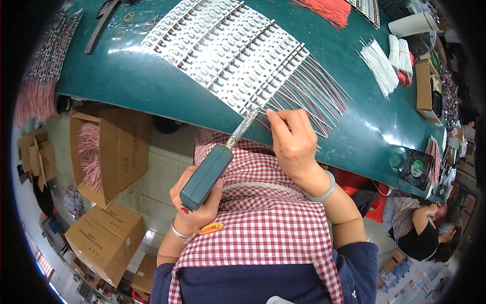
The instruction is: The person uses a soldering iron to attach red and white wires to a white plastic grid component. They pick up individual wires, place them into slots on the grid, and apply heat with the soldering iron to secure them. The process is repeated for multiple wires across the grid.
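My left hand (pixel 199 198) is wrapped around the boxy green handle of a soldering iron (pixel 206 177). Its silvery shaft slants up to the near corner of a white panel of small circuit boards (pixel 223 55), and the tip meets the panel's edge there. Close beside the tip, my right hand (pixel 293 139) is closed in a pinch on a thin wire, mostly hidden by the fingers. Red and white wires (pixel 316 96) fan out from the panel's right edge, some passing behind my right hand.
Red wires (pixel 329 11) and bundled white wires (pixel 379 66) lie farther back on the green table (pixel 147 96). A small black fan (pixel 417 169) stands at the right edge. Left are finished-looking wired strips (pixel 48 66) and cardboard boxes (pixel 119 157). Another person (pixel 417 228) sits at lower right.
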Tool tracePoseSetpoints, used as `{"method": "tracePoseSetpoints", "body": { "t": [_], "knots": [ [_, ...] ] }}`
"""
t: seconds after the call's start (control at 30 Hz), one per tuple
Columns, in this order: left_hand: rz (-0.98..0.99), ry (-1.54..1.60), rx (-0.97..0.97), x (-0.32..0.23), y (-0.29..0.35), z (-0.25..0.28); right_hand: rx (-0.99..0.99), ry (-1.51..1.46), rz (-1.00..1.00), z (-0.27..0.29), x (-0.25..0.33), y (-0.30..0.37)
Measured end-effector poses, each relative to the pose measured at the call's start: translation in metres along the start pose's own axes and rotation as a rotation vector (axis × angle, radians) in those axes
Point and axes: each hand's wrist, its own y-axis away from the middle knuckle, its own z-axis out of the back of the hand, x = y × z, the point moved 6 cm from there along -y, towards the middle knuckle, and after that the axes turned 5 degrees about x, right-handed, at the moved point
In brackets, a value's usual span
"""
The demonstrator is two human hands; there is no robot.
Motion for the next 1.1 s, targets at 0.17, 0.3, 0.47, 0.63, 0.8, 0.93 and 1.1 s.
{"method": "tracePoseSetpoints", "body": {
  "t": [0.17, 0.3, 0.47, 0.63, 0.8, 0.93, 1.1],
  "knots": [
    [-0.01, -0.014, -0.041, 0.009, 0.011, 0.004, 0.001, -0.001, -0.041, 0.001, -0.001, 0.0],
    [-0.011, -0.018, -0.051, 0.008, 0.012, 0.006, -0.006, -0.028, -0.043, 0.002, 0.002, -0.004],
    [-0.023, -0.031, -0.043, 0.004, 0.01, 0.007, -0.009, -0.034, -0.065, 0.001, 0.001, -0.003],
    [0.03, 0.006, -0.065, 0.014, 0.019, 0.007, -0.067, -0.038, -0.054, 0.005, 0.005, -0.002],
    [0.041, 0.002, -0.063, 0.014, 0.022, 0.007, -0.067, -0.054, -0.038, 0.0, 0.007, 0.006],
    [0.006, -0.005, -0.047, 0.014, 0.021, 0.006, -0.054, -0.05, -0.032, -0.001, 0.008, 0.007],
    [0.01, 0.005, -0.037, 0.008, 0.016, 0.006, -0.044, -0.047, -0.036, 0.0, 0.009, 0.007]
  ]
}}
